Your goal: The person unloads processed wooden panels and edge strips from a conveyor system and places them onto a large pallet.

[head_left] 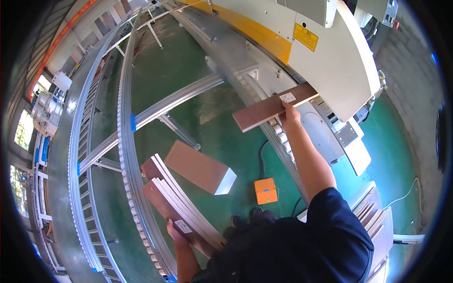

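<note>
My right hand (290, 114) grips the near edge of a flat brown board (262, 112) with a white label. The board lies across the roller rail at the side of the large machine, its right end close to the machine's cover. At lower left my left hand (177, 232) is closed on the outer edge of another labelled brown board (163, 203), its fingers partly hidden. Several boards with pale edges (186, 203) lie stacked against that one, beside the left roller rail.
A large beige machine (339, 61) with a yellow stripe fills the upper right. Roller rails (126, 118) run along the left, joined by a metal crossbar (174, 99). A brown block-shaped stack (196, 165) and an orange box (265, 191) sit ahead of my feet. More panels (373, 212) stand at right.
</note>
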### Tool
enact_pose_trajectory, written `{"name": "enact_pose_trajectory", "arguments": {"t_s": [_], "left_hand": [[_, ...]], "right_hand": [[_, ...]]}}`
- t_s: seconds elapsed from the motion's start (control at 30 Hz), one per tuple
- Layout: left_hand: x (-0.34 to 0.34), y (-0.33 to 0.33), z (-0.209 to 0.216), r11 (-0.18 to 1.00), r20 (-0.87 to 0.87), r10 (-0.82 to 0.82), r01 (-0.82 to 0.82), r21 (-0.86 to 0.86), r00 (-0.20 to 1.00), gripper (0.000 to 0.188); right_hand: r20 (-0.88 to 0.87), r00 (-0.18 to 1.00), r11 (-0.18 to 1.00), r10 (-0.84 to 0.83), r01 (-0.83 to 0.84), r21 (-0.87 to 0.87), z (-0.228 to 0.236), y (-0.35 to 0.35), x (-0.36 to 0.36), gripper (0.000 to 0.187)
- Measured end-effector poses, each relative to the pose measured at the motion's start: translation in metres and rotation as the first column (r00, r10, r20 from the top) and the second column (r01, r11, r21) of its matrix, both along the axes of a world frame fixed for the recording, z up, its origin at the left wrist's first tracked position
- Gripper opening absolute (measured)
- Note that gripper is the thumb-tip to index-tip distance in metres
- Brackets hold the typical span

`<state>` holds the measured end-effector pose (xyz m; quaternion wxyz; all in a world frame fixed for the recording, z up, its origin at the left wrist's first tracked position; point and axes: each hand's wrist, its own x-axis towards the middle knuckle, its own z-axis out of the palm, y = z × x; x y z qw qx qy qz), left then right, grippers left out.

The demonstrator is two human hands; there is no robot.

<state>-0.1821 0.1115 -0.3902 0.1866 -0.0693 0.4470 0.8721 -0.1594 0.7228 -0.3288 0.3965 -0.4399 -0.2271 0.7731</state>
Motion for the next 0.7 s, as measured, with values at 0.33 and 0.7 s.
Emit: {"name": "enact_pose_trajectory", "arguments": {"t_s": [0.33, 0.7], "left_hand": [[-0.036, 0.050, 0.015, 0.994, 0.161, -0.099, 0.106, -0.033, 0.982, 0.063], [-0.041, 0.087, -0.003, 0.857, 0.214, -0.342, 0.210, 0.471, 0.915, 0.056]], "right_hand": [[0.112, 0.863, 0.825, 0.493, -0.504, 0.256, 0.033, -0.199, 0.113, 0.025], [0.649, 0.644, 0.323, 0.405, -0.765, 0.557, 0.008, -0.311, 0.076, 0.019]]}}
